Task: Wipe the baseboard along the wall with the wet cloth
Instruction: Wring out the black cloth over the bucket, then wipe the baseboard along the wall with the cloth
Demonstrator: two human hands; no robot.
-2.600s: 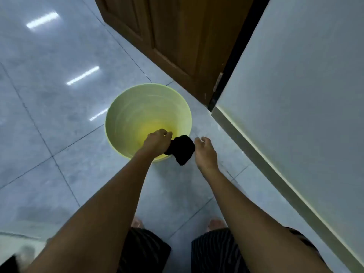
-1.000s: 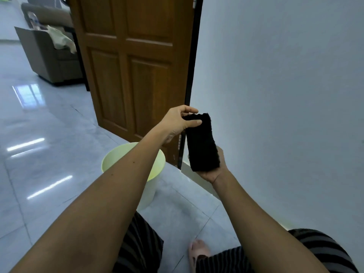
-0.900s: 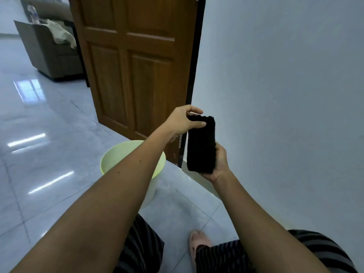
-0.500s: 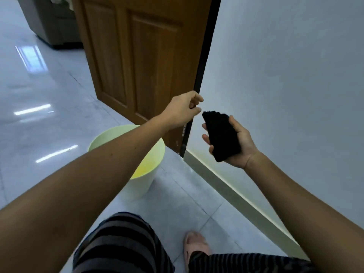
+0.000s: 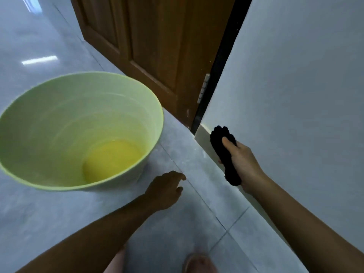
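While the right hand [image 5: 241,160] is wrapped around a black cloth [image 5: 224,154], its thumb lies across the front of the cloth and its fingers curl behind, so the grip is clenched on the cloth; the cloth is pressed flat against the baseboard [image 5: 203,135], close to the end where the strip meets the door frame [image 5: 220,64]; the upper edge of the cloth reaches just above the top of the baseboard onto the pale wall [image 5: 295,75], and its lower end hangs past the heel of the hand near the floor [image 5: 59,213].

The left hand [image 5: 165,189] is low over the floor tiles, palm down, fingers loosely spread and holding nothing; whether it touches the floor I cannot tell; it sits between the bucket [image 5: 25,107] and the baseboard, apart from both.

The bucket is pale green, standing upright on the floor to the left, its rim wide and its yellow bottom showing; whether any water lies in it is not clear; it stands near the baseboard but does not touch it, leaving a strip of bare tile between them.

Behind the bucket a brown wooden door [image 5: 157,46] stands open, its hinged edge just beside the dark frame; a hinge [image 5: 203,89] shows on that edge above the start of the baseboard.

At the bottom edge one bare foot [image 5: 199,263] rests on the tiles, close to the wall; the baseboard runs on behind the right forearm, which hides part of it.
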